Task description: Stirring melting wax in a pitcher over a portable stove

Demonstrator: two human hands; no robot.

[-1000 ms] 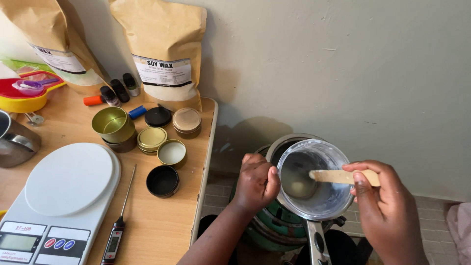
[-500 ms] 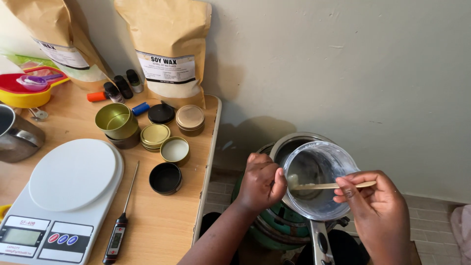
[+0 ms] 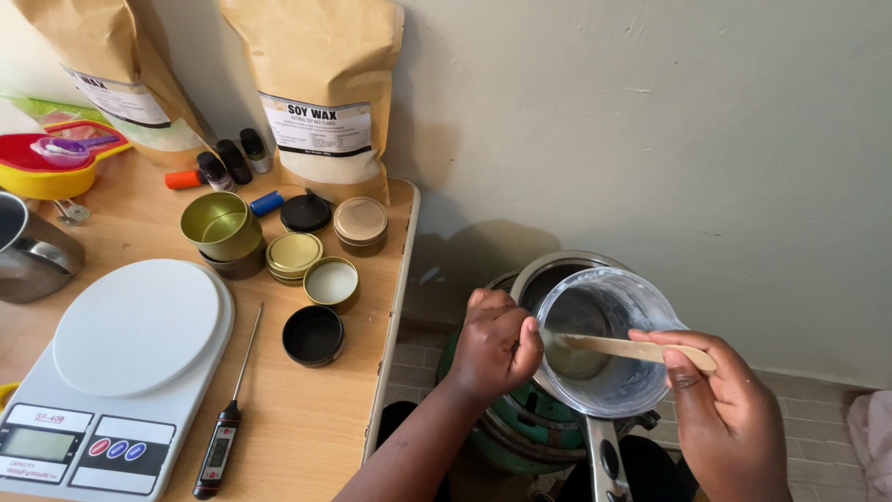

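A clear glass jug (image 3: 641,302) with cloudy, partly melted wax sits inside a steel saucepan (image 3: 548,271) on a green stove (image 3: 506,423) beside the table. My left hand (image 3: 494,342) grips the jug at its left side. My right hand (image 3: 720,409) holds a flat wooden stick (image 3: 624,347) by its right end, and the stick's tip is down in the wax near the jug's left wall.
A wooden table (image 3: 307,418) on the left carries a white kitchen scale (image 3: 111,372), a probe thermometer (image 3: 228,418), several round tins (image 3: 279,251), small dark bottles (image 3: 232,160), two brown paper pouches (image 3: 321,93), coloured measuring cups (image 3: 46,163) and a steel pitcher (image 3: 28,251). The saucepan handle (image 3: 604,460) points toward me.
The stick has swung inside the jug, its tip moving left and down into the wax. My right hand shifted slightly. My left hand kept its grip.
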